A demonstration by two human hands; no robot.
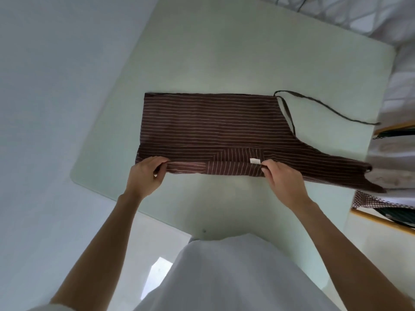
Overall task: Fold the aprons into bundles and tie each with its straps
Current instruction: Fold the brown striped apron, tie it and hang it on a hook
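Brown striped apron point(208, 122) lay flat on the bench point(224, 52). Left hand point(146, 176) and right hand point(284, 180) pinched its near fold; fingers clamped on cloth. Advisable: roll evenly, keeping the strap point(325, 106) free.

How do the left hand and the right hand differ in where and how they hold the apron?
The left hand grips the near edge of the apron close to its left end; the right hand grips the same edge further along, beside the white label. Cloth runs on well past the right hand, off the table, but barely past the left hand. Both pinch the rolled edge with curled fingers.
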